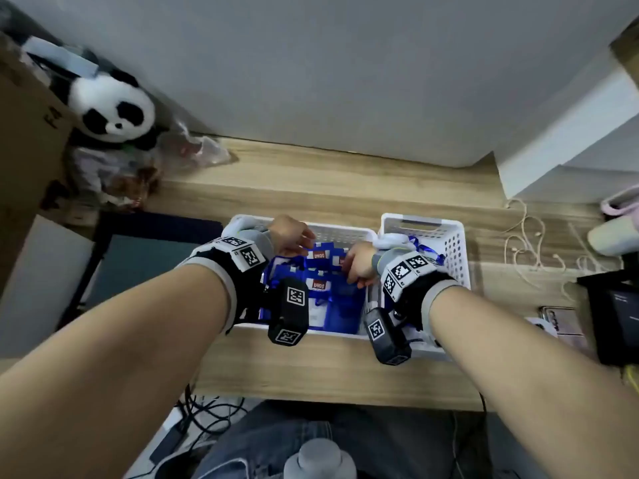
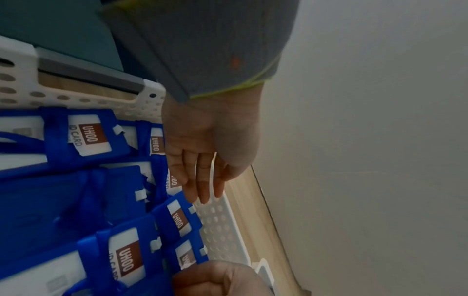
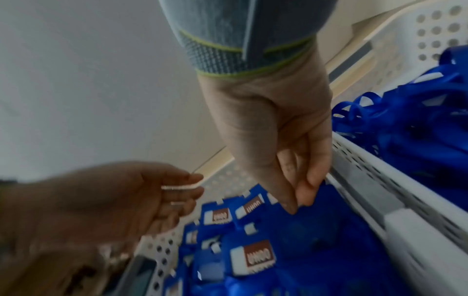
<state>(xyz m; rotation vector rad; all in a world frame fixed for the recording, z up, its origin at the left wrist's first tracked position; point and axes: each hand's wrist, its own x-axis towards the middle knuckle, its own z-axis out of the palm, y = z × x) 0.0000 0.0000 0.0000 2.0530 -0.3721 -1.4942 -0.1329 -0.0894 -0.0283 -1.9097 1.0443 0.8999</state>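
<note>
On a wooden desk stands a white perforated basket (image 1: 340,232) (image 2: 215,222) holding several blue ID card holders (image 1: 317,284) (image 2: 88,136) (image 3: 253,256) with brown UHOO labels. My left hand (image 1: 294,236) (image 2: 202,180) (image 3: 164,200) hovers over its far left corner, fingers straight and empty. My right hand (image 1: 358,271) (image 3: 296,198) (image 2: 217,280) reaches into the basket's right side, and its thumb and fingertips pinch the edge of a plain-backed blue card holder (image 3: 319,224) (image 1: 345,295). Directly to the right, a second white basket (image 1: 449,250) (image 3: 375,176) holds tangled blue lanyards (image 1: 426,252) (image 3: 418,120).
A panda plush (image 1: 110,108) and a cardboard box (image 1: 27,133) fill the back left. A dark mat (image 1: 138,257) lies left of the baskets. Thin cables (image 1: 525,243), a phone (image 1: 556,316) and a black device (image 1: 608,305) sit on the right. A grey wall rises behind the desk.
</note>
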